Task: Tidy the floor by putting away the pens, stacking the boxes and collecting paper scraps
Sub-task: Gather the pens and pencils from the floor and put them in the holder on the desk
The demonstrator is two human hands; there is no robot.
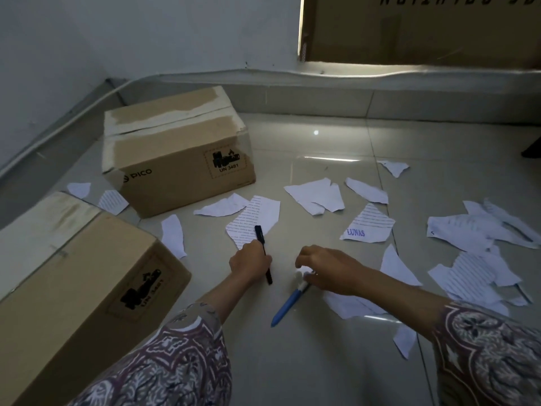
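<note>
My left hand is closed around a black pen whose ends stick out above and below the fist. My right hand pinches the white top end of a blue pen, whose tip rests on the tiled floor. Two brown cardboard boxes stand on the floor: one marked PICO further back, the other close at the left. Several torn paper scraps lie around, among them a lined piece under the black pen and one stamped LUNAS.
More paper scraps pile up at the right, and two small ones sit between the boxes. A wall with a skirting ledge runs behind. A large cardboard sheet leans at the top right.
</note>
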